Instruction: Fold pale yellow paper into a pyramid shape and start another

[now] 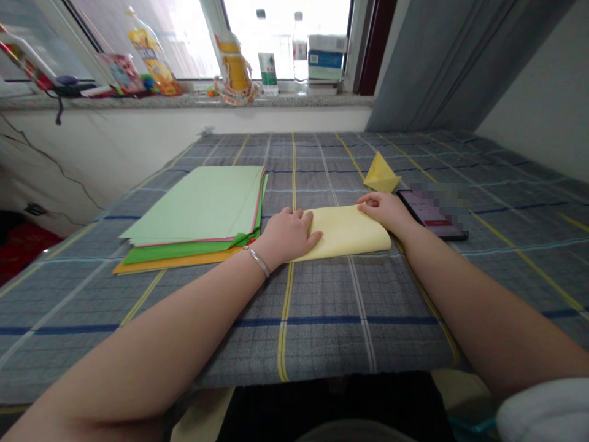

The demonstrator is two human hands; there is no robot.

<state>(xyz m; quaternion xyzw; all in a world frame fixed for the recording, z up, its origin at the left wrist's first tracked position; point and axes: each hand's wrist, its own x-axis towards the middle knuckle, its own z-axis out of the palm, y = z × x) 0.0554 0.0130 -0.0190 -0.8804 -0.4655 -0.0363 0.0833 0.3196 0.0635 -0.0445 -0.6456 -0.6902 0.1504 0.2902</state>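
Observation:
A pale yellow sheet of paper [347, 232] lies folded over on the checked tablecloth, its near edge slightly curved up at the right. My left hand [289, 234] rests flat on the sheet's left end, fingers apart. At the sheet's far right corner is my right hand [385, 210], its thumb and curled fingers pinching the paper's edge. Just beyond my right hand stands a small folded yellow paper shape [382, 174] with a pointed top.
A stack of coloured paper [202, 202], light green on top, lies at the left. A phone [431, 213] is right of my right hand. Bottles, a yellow cup [234, 69] and a box [326, 58] line the windowsill [184, 102].

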